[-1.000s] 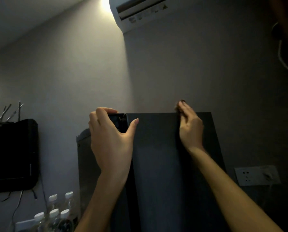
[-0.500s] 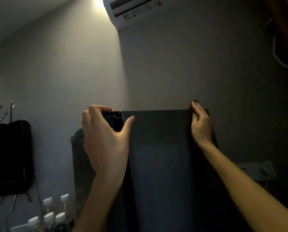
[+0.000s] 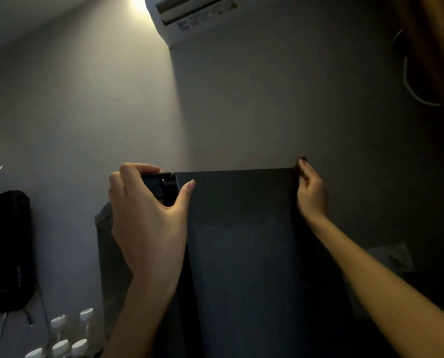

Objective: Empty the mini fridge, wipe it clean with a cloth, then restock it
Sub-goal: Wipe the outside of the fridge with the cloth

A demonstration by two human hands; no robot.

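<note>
2 top corners of the fridge (image 3: 241,241) are gripped: one by the left hand (image 3: 148,218), one by the right hand (image 3: 311,192).

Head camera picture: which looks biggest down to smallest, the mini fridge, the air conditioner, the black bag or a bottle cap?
1. mini fridge
2. air conditioner and black bag: about alike, both cut off by the picture's edge
3. bottle cap

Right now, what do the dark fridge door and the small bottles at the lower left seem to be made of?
Fridge door: probably painted metal or hard plastic, matte dark grey; flat, crisp-edged, no glare. Bottles: apparently clear plastic with white plastic caps; the bodies look see-through, though the light is dim.
</note>
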